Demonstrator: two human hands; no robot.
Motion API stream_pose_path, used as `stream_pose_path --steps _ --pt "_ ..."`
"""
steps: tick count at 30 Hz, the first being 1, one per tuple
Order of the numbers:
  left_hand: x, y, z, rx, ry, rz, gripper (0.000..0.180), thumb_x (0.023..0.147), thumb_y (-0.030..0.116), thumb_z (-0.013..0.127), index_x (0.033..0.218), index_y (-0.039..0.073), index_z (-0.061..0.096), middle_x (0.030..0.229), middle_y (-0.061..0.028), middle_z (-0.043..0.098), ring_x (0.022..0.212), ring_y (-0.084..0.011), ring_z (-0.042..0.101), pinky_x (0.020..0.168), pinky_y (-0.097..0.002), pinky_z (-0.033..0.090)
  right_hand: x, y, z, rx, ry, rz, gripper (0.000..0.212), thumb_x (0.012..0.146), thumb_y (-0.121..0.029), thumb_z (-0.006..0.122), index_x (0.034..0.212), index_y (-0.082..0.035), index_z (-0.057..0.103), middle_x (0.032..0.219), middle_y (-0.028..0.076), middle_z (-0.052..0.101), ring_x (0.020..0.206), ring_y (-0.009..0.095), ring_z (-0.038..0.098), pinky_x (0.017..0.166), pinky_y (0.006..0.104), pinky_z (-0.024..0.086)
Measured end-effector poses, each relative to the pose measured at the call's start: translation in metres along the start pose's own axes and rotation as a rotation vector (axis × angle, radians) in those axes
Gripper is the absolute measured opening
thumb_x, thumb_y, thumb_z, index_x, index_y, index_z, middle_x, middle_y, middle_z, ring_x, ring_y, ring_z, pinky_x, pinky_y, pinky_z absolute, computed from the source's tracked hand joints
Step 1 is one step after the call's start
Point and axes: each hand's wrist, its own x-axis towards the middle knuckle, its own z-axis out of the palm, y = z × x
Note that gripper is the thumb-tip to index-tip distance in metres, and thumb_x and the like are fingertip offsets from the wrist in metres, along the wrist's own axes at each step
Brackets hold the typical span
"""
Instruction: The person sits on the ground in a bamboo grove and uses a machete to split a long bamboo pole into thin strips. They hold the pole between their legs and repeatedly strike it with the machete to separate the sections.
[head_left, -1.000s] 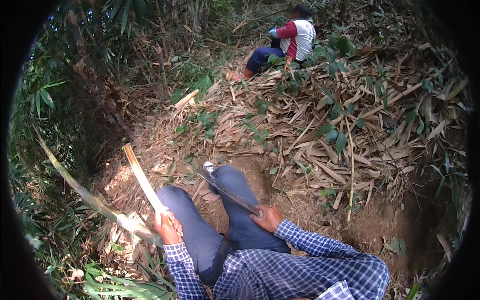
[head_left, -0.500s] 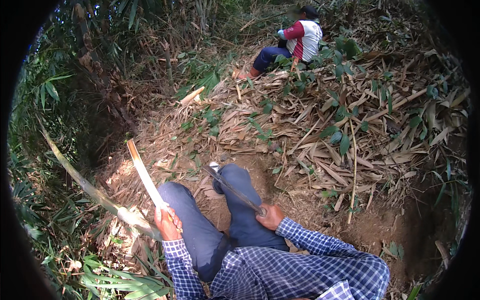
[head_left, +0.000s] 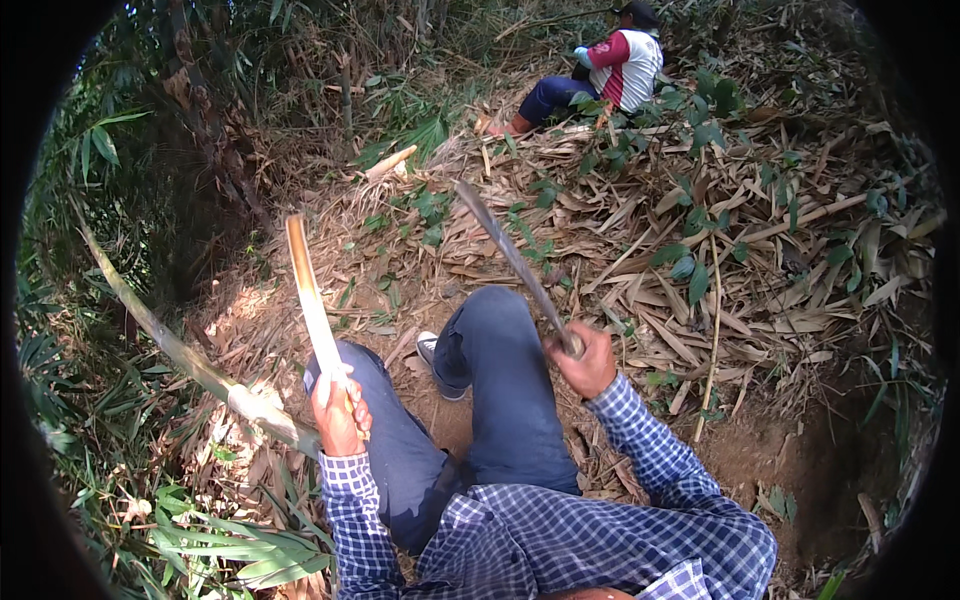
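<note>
My left hand (head_left: 341,412) is closed round the lower end of a pale split bamboo piece (head_left: 312,290), which points up and slightly left above my left thigh. In my right hand (head_left: 584,360) is the handle of a long dark-bladed machete (head_left: 510,250). Its blade slants up and to the left, apart from the bamboo. A long bamboo pole (head_left: 170,345) runs past my left hand on its left side. Both my knees are bent, in dark blue trousers (head_left: 510,370).
Another person (head_left: 610,70) sits on the leaf-covered slope at the far side. Dry bamboo leaves (head_left: 640,230) cover the ground. A cut bamboo piece (head_left: 390,163) lies ahead, and a thin stick (head_left: 712,340) is on the right. Green leaves (head_left: 250,550) are at the lower left.
My right hand has lifted the machete up and to the right, off my right leg. The bamboo piece in my left hand stands a little more upright. The view has shifted slightly.
</note>
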Motion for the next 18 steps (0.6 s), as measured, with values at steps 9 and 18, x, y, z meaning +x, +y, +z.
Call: stream_pose_path --steps 9,18 --pt "0.041 0.027 0.102 0.123 -0.267 0.016 0.025 0.101 0.026 0.045 0.107 0.002 0.051 0.069 -0.0019 0.05 0.041 -0.005 0.04 0.033 -0.0195 0.032 0.102 -0.02 0.005 -0.261 -0.042 -0.202 0.022 0.072 -0.021 0.069 0.084 -0.003 0.065 0.061 0.016 0.062 0.056 0.034 0.063 0.057 0.0414 0.05" --pt "0.116 -0.025 0.1 0.382 -0.219 -0.157 0.022 0.101 0.026 0.044 0.096 0.006 0.049 0.063 0.0015 0.045 0.038 -0.0049 0.035 0.031 -0.0209 0.028 0.16 0.049 0.105 -0.415 -0.251 -0.387 0.021 0.072 -0.024 0.07 0.081 -0.007 0.062 0.059 0.015 0.06 0.055 0.034 0.061 0.055 0.046 0.049"
